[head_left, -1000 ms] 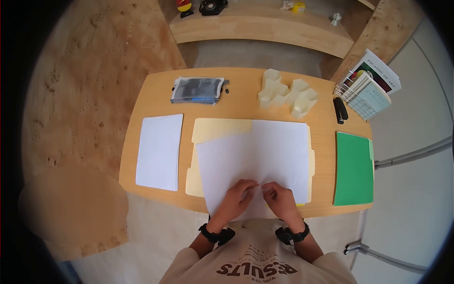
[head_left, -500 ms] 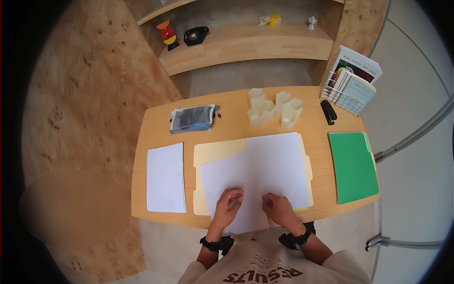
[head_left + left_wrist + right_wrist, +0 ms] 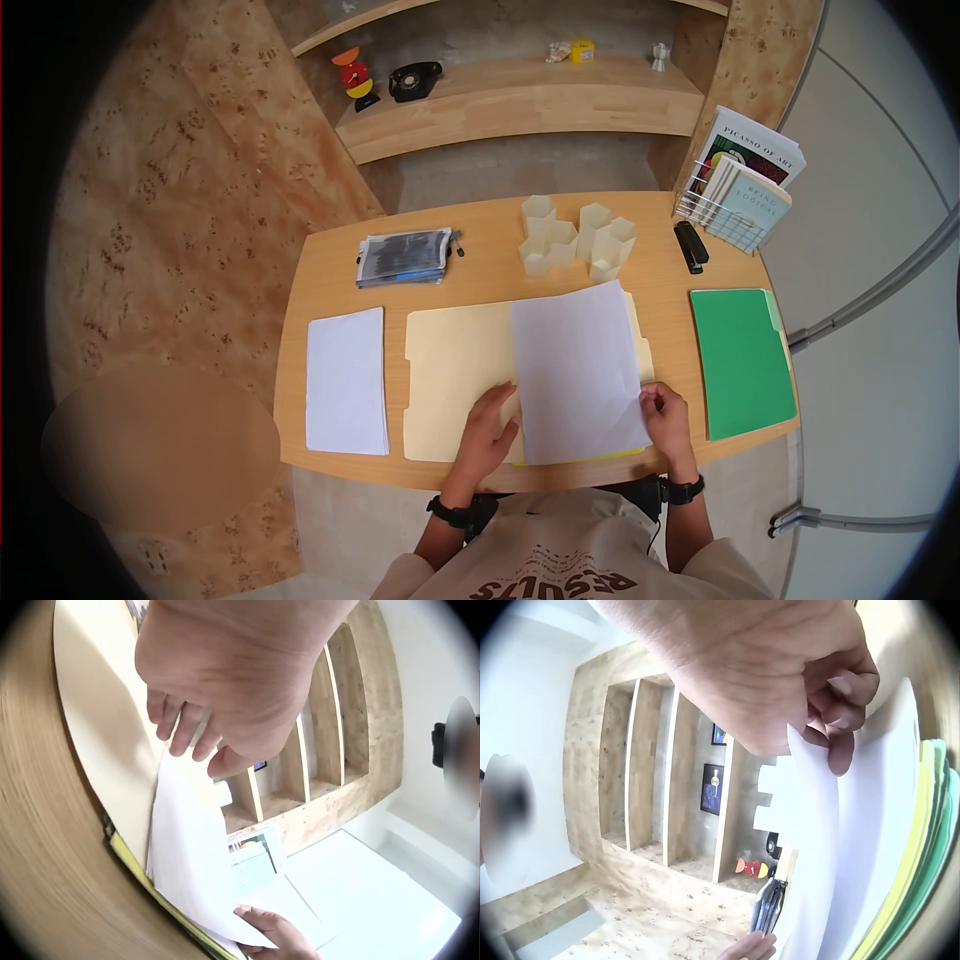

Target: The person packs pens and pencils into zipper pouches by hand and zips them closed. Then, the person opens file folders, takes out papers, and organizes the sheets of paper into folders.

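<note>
A manila folder lies spread open on the table, with white paper over its right half. My right hand pinches the top sheet at its lower right edge. In the right wrist view, that sheet's edge curls up between thumb and fingers, raised from the paper below. My left hand is beside the paper's left edge, fingers extended over the folder near its middle. Yellow and green folder edges show beneath the paper in the right wrist view.
A white paper stack lies left and a green folder right. Behind are zip pouches, pale hexagonal cups, a black stapler and a wire rack of books. A shelf stands beyond the table.
The top sheet has swung from slanting across the folder's middle onto its right half. My right hand has moved right with its edge; my left fingers have straightened, and the folder's left half is uncovered.
</note>
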`<action>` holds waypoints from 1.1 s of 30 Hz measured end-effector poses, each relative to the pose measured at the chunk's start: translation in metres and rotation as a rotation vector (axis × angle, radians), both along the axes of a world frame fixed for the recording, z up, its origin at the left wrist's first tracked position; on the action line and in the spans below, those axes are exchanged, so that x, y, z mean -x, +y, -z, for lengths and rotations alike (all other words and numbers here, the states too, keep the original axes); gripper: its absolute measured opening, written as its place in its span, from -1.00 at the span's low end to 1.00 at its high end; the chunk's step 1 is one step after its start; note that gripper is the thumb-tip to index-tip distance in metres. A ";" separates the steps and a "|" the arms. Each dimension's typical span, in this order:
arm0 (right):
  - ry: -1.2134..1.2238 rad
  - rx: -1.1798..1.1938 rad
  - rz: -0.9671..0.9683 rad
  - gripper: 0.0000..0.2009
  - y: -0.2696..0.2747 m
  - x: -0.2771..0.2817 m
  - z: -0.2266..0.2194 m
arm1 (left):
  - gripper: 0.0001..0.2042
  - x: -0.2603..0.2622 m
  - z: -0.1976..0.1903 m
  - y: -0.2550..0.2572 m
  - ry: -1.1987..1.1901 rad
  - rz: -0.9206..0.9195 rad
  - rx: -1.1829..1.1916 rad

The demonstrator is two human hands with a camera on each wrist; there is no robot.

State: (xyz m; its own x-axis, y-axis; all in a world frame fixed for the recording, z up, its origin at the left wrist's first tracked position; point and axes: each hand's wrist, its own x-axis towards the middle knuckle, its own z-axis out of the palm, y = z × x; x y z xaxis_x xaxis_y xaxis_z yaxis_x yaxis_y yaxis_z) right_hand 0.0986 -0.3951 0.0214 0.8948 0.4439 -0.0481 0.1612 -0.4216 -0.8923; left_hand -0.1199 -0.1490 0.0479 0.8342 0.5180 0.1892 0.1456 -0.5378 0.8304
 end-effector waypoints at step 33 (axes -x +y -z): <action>-0.475 0.572 0.323 -0.70 -0.086 -0.037 -0.066 | -0.72 0.022 -0.003 0.004 -0.173 -0.158 0.239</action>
State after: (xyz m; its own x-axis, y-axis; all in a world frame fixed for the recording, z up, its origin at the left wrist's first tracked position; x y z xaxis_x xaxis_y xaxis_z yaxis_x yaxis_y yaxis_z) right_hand 0.1352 -0.4814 0.0870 0.9565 0.1821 0.2280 0.2613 -0.8822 -0.3917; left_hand -0.1420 -0.1447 0.0510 0.7058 0.6855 0.1790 0.0573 -0.3071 0.9500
